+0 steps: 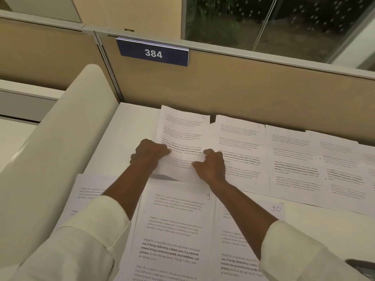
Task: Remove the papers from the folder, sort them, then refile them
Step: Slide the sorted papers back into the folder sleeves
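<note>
We see white printed paper sheets (178, 220) lined with black text, a navy rectangular plastic sign (132, 50) bearing white digits, and cream fabric sleeves (81, 240).

On the desk (132, 128), the far row of papers (284, 159) ran from twelve to three o'clock along the partition (243, 88); the near row (176, 230) lay at six, before the leftmost sheet (182, 128).

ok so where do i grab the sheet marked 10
Take the sheet marked 10 by its far right corner, coming from the right. That corner lies flat on bare desk with nothing over it, while the left side runs under the right forearm and meets the sheet marked 9.
</note>
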The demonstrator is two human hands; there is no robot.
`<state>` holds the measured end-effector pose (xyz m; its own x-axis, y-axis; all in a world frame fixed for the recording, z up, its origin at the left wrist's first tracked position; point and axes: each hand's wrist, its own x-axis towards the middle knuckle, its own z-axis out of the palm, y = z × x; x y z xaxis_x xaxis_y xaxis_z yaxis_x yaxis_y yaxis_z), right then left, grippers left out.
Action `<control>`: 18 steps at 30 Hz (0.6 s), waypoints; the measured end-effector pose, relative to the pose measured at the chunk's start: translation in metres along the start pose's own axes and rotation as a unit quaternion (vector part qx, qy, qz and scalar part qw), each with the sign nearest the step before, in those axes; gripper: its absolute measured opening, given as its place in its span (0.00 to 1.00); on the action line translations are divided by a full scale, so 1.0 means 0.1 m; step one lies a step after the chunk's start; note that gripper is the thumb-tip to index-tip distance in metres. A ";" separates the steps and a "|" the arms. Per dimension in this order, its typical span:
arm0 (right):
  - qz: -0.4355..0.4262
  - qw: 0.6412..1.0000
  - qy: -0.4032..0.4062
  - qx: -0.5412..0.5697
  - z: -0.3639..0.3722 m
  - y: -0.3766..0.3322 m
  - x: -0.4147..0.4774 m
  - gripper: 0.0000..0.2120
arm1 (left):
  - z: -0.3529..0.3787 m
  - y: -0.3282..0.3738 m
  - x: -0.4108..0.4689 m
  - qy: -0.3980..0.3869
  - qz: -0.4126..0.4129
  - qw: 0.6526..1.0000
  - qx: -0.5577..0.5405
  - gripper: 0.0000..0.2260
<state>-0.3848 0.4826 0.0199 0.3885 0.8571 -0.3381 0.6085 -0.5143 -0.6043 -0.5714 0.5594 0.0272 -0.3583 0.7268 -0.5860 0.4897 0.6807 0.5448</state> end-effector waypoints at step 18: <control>0.069 0.974 0.001 0.217 -0.18 0.02 0.02 0.21 | -0.55 -0.42 -0.49 -0.085 0.156 0.961 -0.213 0.17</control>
<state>-0.3704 0.4824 0.0304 0.4474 0.7802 -0.4372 0.2006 -0.5639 -0.8011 -0.6182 0.5004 0.0658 -0.0933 0.9006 -0.4246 0.1700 0.4346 0.8844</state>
